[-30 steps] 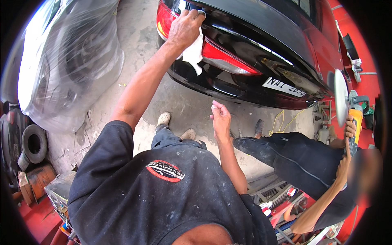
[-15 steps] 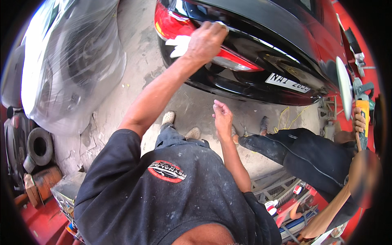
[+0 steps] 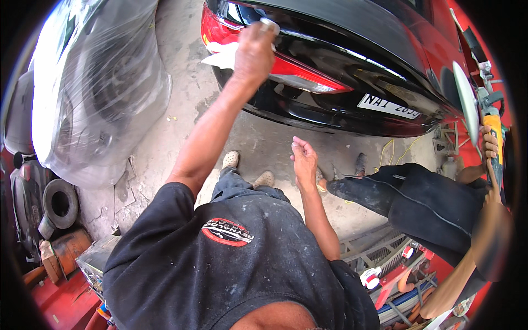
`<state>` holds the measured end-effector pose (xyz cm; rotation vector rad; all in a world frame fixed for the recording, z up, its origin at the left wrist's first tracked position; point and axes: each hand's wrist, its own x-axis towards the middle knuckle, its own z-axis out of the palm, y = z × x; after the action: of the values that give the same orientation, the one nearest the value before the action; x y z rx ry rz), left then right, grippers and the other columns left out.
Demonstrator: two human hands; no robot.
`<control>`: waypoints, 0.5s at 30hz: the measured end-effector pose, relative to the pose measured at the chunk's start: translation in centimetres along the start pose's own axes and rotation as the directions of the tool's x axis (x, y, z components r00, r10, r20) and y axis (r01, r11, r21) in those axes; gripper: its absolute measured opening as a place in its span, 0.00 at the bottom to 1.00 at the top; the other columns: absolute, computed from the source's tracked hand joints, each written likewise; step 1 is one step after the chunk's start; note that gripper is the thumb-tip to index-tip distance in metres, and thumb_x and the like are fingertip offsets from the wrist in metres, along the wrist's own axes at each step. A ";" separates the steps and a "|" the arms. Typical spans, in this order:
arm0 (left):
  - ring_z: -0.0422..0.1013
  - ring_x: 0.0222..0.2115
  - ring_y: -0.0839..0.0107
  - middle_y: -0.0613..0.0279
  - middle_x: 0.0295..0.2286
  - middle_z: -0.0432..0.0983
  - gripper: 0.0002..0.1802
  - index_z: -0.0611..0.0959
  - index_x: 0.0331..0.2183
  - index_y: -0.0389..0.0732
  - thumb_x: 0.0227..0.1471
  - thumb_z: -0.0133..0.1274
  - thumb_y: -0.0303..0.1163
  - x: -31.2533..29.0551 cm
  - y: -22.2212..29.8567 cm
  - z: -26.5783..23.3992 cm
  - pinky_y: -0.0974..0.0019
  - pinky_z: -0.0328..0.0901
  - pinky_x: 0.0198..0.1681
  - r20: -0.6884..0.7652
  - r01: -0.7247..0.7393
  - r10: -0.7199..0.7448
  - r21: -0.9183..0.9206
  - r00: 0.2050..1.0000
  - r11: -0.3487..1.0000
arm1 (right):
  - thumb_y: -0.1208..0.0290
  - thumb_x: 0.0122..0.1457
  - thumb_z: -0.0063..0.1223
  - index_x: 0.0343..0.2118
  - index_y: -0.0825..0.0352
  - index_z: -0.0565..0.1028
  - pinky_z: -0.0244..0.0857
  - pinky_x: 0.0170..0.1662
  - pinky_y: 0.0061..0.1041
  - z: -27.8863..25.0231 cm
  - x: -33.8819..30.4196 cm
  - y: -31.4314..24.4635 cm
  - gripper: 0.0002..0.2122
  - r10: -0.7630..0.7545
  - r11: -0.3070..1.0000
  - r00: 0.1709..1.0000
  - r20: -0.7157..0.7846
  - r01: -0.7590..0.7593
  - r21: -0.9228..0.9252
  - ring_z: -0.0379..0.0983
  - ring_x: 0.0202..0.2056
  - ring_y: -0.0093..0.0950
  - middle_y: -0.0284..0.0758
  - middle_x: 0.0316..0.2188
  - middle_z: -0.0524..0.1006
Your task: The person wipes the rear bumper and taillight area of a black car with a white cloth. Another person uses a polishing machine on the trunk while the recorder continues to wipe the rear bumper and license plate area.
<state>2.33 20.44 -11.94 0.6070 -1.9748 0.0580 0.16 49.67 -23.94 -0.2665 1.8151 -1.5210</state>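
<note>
My left hand (image 3: 254, 55) is closed on a white cloth (image 3: 223, 56). A loose end of it hangs out at the wrist side, and a bit of white shows at the fingertips. The hand is on the glossy black rear of a car (image 3: 335, 55), just above the red and clear tail light (image 3: 308, 75), which it partly hides. Lower down, away from the car, my right hand (image 3: 305, 163) hangs in front of my body, its fingers loosely bent and apart, with nothing visible in it.
At right a co-worker (image 3: 434, 203) in dark clothes holds a yellow polisher (image 3: 492, 124) with a white pad against the car's side. A plastic-covered car (image 3: 110, 93) stands at left, beside a tire (image 3: 60, 203). A yellow cord (image 3: 404, 151) lies on the floor.
My left hand with the cloth has moved left and slightly up along the car's rear. My right hand has hardly moved. The co-worker's polisher has shifted slightly.
</note>
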 end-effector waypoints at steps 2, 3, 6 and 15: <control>0.73 0.40 0.57 0.59 0.38 0.77 0.19 0.86 0.41 0.43 0.46 0.54 0.18 0.1 0.9 -0.4 0.57 0.71 0.42 0.057 -0.029 0.031 -0.032 0.998 0.999 | 0.68 0.65 0.56 0.49 0.65 0.79 0.66 0.37 0.20 -0.1 0.3 0.1 0.12 0.008 1.000 0.998 0.057 -0.006 -0.031 0.68 0.34 0.16 0.27 0.36 0.77; 0.73 0.39 0.57 0.59 0.38 0.78 0.19 0.86 0.41 0.43 0.45 0.54 0.18 0.5 -0.6 -0.3 0.57 0.71 0.42 0.070 -0.037 0.038 -0.015 0.997 0.999 | 0.67 0.65 0.56 0.49 0.65 0.79 0.67 0.40 0.21 0.0 0.5 0.2 0.12 0.012 0.999 0.996 0.085 -0.008 -0.046 0.69 0.36 0.17 0.28 0.39 0.78; 0.72 0.36 0.57 0.60 0.35 0.78 0.18 0.86 0.40 0.43 0.44 0.55 0.19 1.0 -4.1 0.0 0.57 0.71 0.40 0.015 -0.029 0.028 0.075 1.000 0.997 | 0.67 0.65 0.56 0.49 0.65 0.79 0.67 0.39 0.21 0.2 0.7 0.2 0.12 -0.068 0.994 0.995 0.069 0.074 -0.084 0.69 0.35 0.16 0.27 0.37 0.78; 0.72 0.35 0.62 0.64 0.34 0.76 0.17 0.86 0.38 0.43 0.42 0.56 0.21 1.6 2.5 0.0 0.64 0.72 0.39 0.060 -0.172 0.178 -0.100 0.982 0.980 | 0.69 0.65 0.56 0.49 0.65 0.80 0.66 0.38 0.20 1.3 1.8 2.2 0.12 -0.119 0.980 0.989 0.086 0.131 -0.149 0.68 0.33 0.16 0.25 0.34 0.77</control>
<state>0.65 22.01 -10.00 0.3774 -2.0819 0.0527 0.42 48.21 -26.67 -0.5156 1.8872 -1.4358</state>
